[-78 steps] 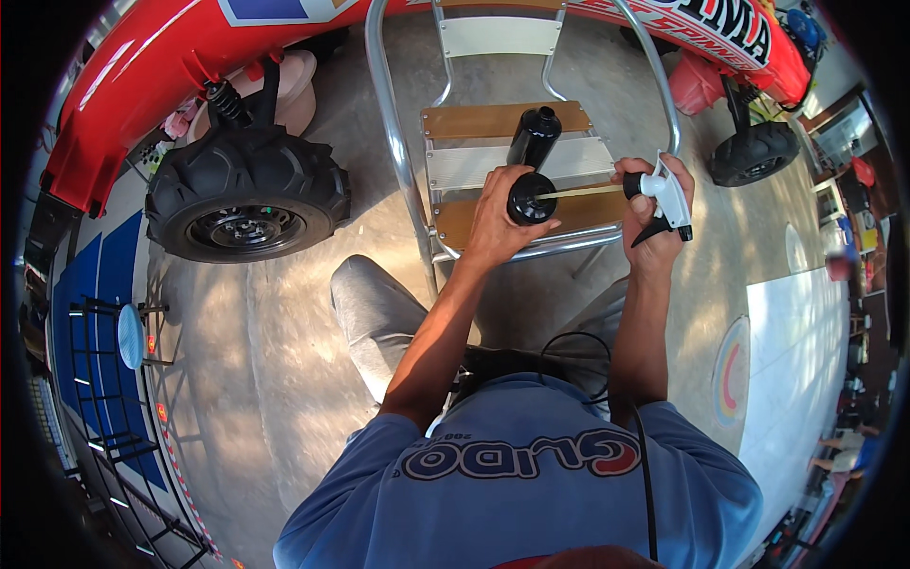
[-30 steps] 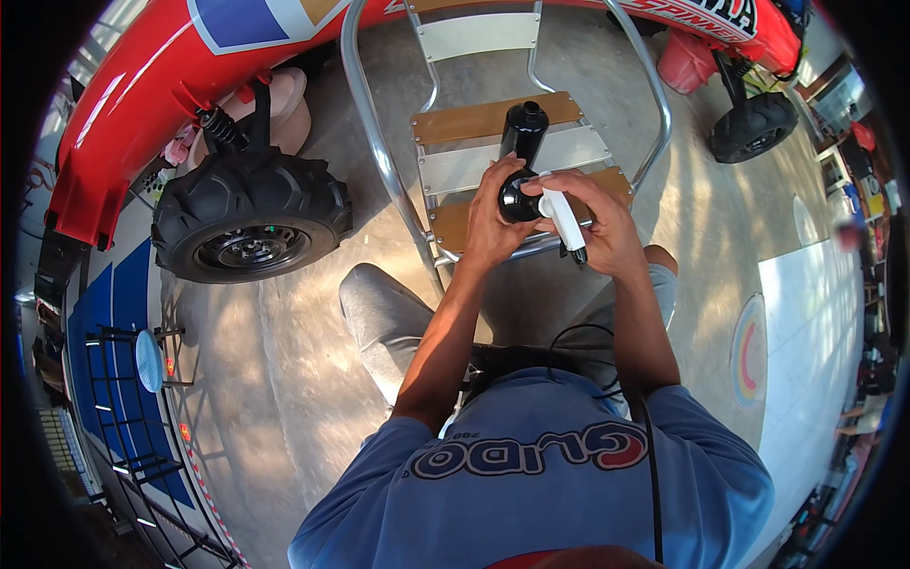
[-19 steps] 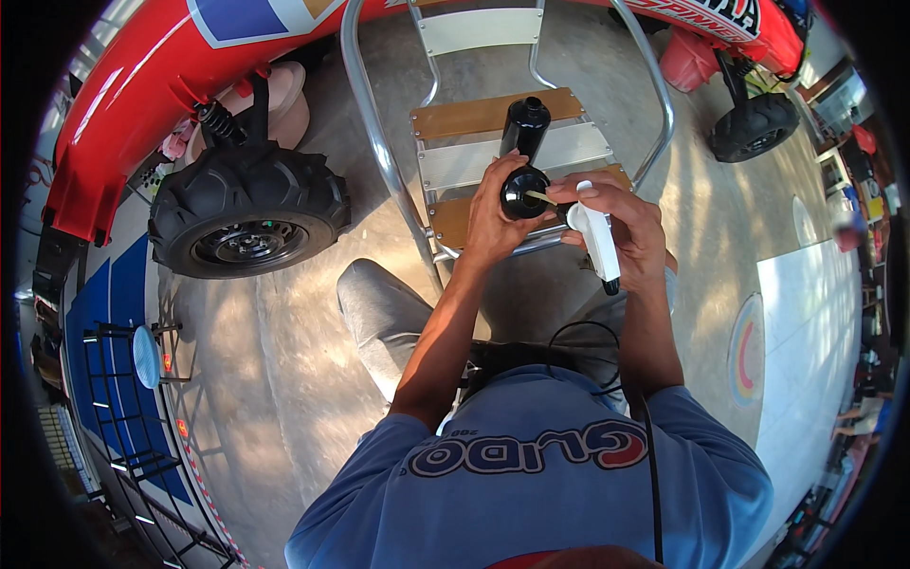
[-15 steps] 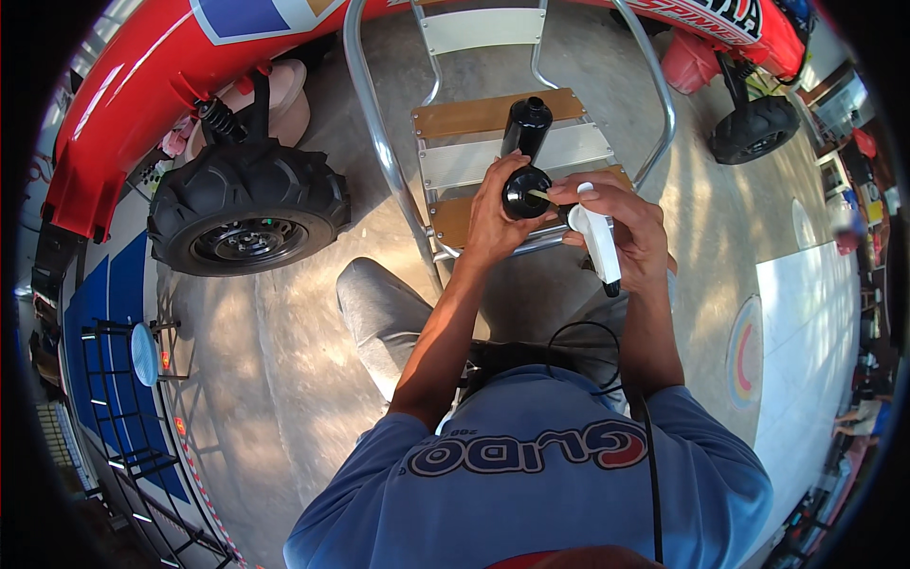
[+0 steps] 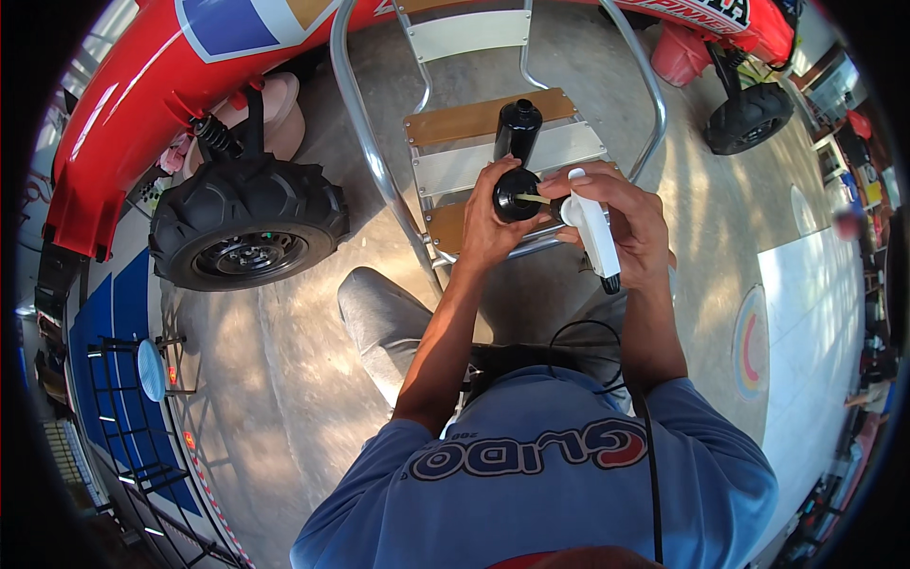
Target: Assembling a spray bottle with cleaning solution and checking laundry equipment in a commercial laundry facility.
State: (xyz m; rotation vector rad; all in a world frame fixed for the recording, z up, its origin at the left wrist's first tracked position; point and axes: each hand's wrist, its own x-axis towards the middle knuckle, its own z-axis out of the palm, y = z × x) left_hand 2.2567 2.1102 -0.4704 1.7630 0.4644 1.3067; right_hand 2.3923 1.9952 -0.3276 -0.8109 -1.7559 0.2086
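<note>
My left hand [image 5: 488, 218] grips a black bottle [image 5: 518, 192] that stands upright on a step of the metal step stool [image 5: 493, 161]. My right hand [image 5: 626, 223] holds a white spray trigger head [image 5: 592, 232], its thin dip tube [image 5: 534, 198] reaching into the bottle's open mouth. A second black bottle [image 5: 517, 131] stands just behind the first, on the higher step.
A black knobbly tyre [image 5: 248, 232] of a red vehicle [image 5: 142, 85] stands to the left. Another small wheel [image 5: 749, 119] is at the upper right. My grey-trousered knee [image 5: 379, 322] lies below the stool. A blue wire rack [image 5: 142, 417] runs along the left rim.
My right hand brought the white trigger head from the right over to the bottle, then turned it so its tube points into the bottle's mouth. My left hand stayed on the bottle.
</note>
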